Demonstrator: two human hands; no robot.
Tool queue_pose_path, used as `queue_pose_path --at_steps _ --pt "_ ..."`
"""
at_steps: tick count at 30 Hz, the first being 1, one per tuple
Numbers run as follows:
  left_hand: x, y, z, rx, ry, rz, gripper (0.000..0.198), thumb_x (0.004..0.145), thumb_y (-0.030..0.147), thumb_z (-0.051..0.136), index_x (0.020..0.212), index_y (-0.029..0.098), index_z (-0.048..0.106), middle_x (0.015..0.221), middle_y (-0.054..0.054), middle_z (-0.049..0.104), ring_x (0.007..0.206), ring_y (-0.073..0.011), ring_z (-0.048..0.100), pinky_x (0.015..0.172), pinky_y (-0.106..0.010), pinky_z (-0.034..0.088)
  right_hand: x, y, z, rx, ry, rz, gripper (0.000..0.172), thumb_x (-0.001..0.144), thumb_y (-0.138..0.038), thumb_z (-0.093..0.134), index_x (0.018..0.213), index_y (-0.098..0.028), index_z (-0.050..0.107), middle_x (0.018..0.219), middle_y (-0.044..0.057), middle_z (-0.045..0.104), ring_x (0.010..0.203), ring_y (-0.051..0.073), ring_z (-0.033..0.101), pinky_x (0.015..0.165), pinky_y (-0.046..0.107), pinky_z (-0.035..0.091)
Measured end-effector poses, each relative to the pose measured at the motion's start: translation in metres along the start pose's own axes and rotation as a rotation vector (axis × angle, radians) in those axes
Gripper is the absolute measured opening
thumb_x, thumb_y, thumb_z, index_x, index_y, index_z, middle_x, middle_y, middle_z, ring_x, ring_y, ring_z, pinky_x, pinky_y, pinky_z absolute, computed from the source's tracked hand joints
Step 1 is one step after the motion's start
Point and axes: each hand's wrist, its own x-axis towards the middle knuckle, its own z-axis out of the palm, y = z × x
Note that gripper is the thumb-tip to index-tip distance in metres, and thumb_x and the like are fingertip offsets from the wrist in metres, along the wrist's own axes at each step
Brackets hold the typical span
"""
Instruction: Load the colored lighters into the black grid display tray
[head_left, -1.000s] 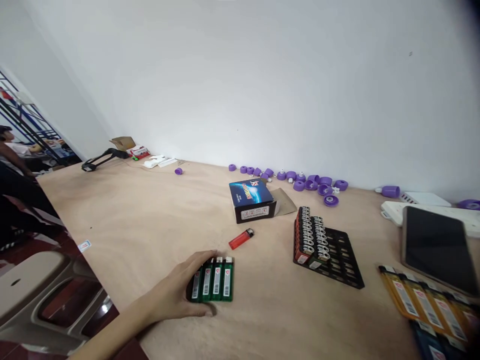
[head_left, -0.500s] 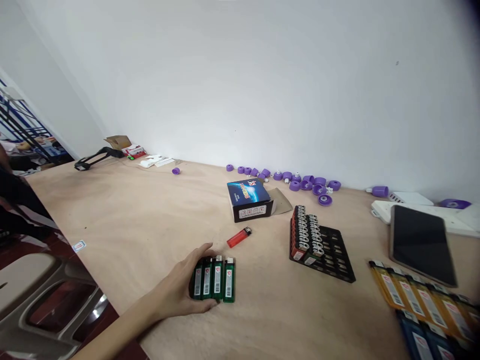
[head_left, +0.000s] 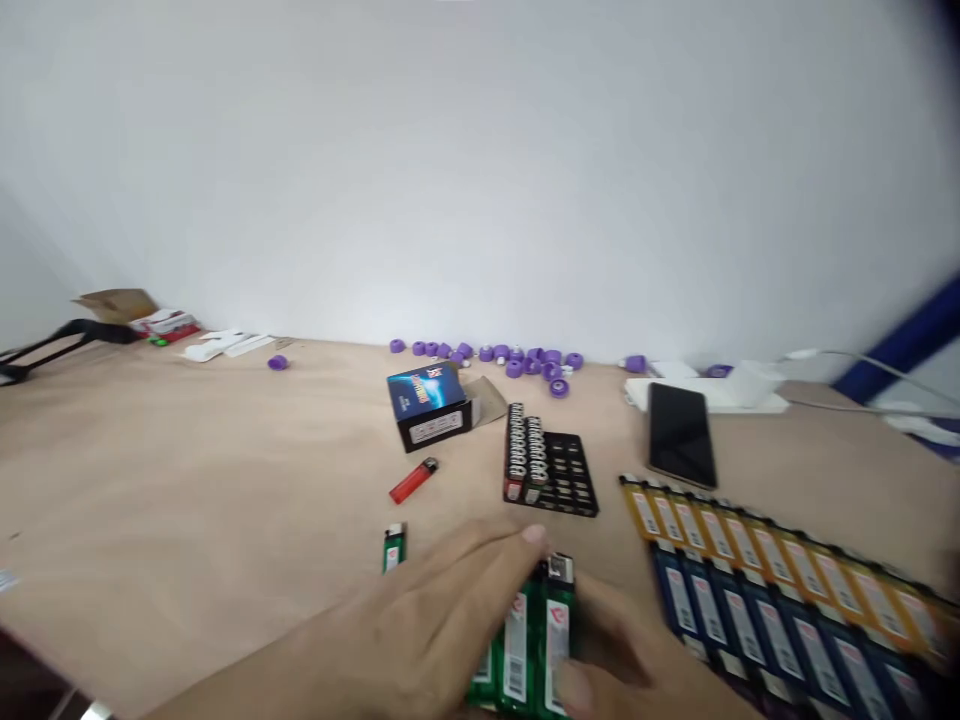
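1. Lighters of translucent green plastic (head_left: 536, 640) lie bunched low in the centre, on the tan wooden counter (head_left: 187, 480).
2. Left hand (head_left: 442, 640) has its grip curled closed over the bunch; right hand (head_left: 645, 665) touches it, its grip too blurred to tell.
3. One single green lighter (head_left: 393, 548) lies apart, to the left.
4. Black slotted tray (head_left: 574, 480), mid-frame, holds two filled rows; most slots are empty.

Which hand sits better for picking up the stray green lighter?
Left, probably. The left hand lies nearer the stray green lighter, though it grips the green lighter bundle; the right hand sits farther right.
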Motion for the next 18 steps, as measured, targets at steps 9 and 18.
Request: queue_pose_path --at_steps 9,18 --pt "0.020 -0.012 0.070 -0.629 0.050 -0.427 0.116 0.065 0.049 0.087 0.155 0.031 0.017 0.151 -0.017 0.042 0.137 -0.0398 0.042 0.108 -0.052 0.043 -0.008 0.020 -0.001 0.363 0.289 0.152 0.062 0.059 -0.044 0.091 0.109 -0.022 0.063 0.093 0.002 0.070 0.098 0.026 0.068 0.091 0.039 0.052" --pt "0.016 0.005 0.105 -1.514 -0.100 -1.110 0.054 0.073 0.043 0.084 0.118 0.018 0.068 0.113 -0.008 0.073 0.119 -0.0309 0.061 0.106 -0.042 0.042 -0.013 0.065 -0.017 0.045 0.199 0.017 0.054 0.061 -0.042 0.089 0.104 -0.017 0.067 0.091 0.004 0.069 0.094 0.024 0.068 0.083 0.033 0.050"
